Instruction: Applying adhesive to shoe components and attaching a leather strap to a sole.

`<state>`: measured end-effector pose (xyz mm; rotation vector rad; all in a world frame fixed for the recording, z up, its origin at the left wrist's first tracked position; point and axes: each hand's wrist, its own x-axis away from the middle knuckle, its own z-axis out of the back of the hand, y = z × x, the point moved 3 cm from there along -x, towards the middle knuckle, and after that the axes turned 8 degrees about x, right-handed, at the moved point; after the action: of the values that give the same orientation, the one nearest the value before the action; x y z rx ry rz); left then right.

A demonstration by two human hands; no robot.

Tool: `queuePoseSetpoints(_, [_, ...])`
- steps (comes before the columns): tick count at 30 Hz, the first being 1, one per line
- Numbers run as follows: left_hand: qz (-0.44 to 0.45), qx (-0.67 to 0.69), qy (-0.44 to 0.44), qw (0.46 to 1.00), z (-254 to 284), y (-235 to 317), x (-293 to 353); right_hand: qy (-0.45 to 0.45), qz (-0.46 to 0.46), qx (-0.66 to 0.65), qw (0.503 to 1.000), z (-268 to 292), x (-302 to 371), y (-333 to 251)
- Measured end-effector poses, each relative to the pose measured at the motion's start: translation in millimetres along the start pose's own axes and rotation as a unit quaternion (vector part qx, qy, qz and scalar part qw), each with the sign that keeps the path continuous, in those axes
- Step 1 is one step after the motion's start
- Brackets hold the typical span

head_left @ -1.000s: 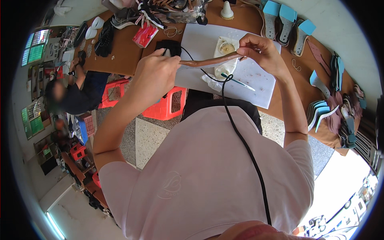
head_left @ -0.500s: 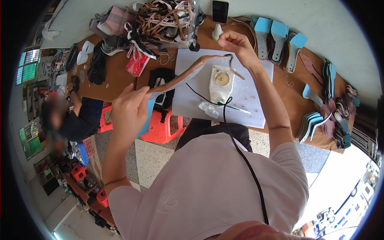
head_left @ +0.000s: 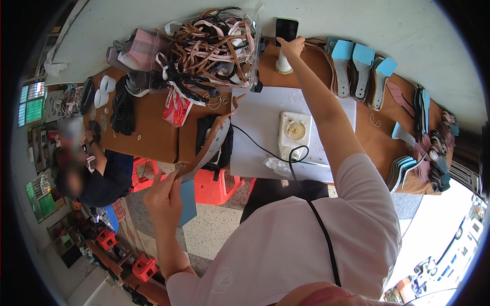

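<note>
My left hand is lowered beside the table's edge and grips one end of a long brown strap with a grey underside; the strap curves up toward the table. My right hand reaches far forward and touches a black phone standing on a white cone-shaped stand at the back of the brown table. A white square device with a round centre lies on a white sheet under my right forearm.
A clear bin heaped with brown, pink and black straps stands at the back. Blue-topped shoe soles line the right side. A red stool sits under the table. Another person in dark clothes sits at the left.
My right hand let go of the strap and reached forward to the phone. My left hand drew the strap down and left, away from the table.
</note>
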<state>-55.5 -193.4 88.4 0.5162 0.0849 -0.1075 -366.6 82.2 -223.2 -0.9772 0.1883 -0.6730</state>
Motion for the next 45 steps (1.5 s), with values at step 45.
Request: queuePoseSetpoints(45, [0.09, 0.028, 0.011, 0.995, -14, -34, 33, 0.155, 0.266, 0.351, 0.885, 40, 7, -3])
